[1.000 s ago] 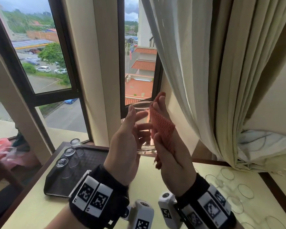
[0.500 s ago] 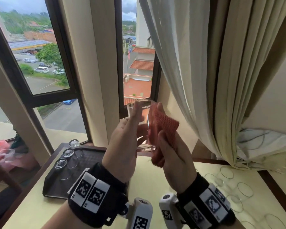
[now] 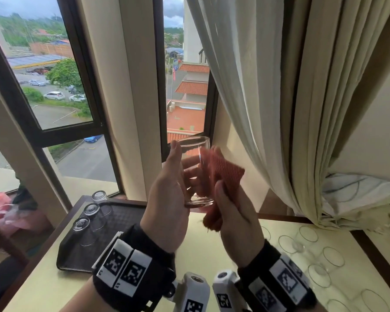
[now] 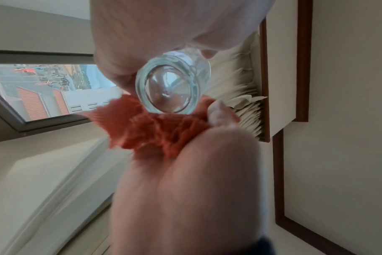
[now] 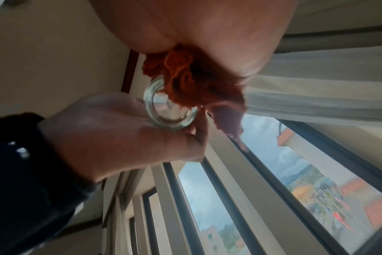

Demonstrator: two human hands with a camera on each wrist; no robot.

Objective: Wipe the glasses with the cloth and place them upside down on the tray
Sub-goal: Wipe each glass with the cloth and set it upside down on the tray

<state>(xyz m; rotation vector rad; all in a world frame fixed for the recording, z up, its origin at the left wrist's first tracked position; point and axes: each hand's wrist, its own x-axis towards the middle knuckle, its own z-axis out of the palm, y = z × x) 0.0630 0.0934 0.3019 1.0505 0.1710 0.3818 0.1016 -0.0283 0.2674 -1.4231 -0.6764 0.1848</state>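
Glass [image 3: 195, 167] in left-hand [image 3: 167, 203] grip, cloth [image 3: 221, 174] in right-hand [image 3: 234, 224] grip; thick base only in wrist views

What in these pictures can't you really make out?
- Right hand fingers, head view: hidden behind the red cloth.
- Glass cleanliness: too clear to judge.
- Glasses on the table, head view: cut off by the lower edge, count unknown.
- Left hand, left wrist view: blurred, too close.

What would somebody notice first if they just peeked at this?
Right in the middle, the left hand holds up a clear glass while the right hand rubs it with an orange-red cloth. Lower left, three glasses stand upside down on a dark tray.
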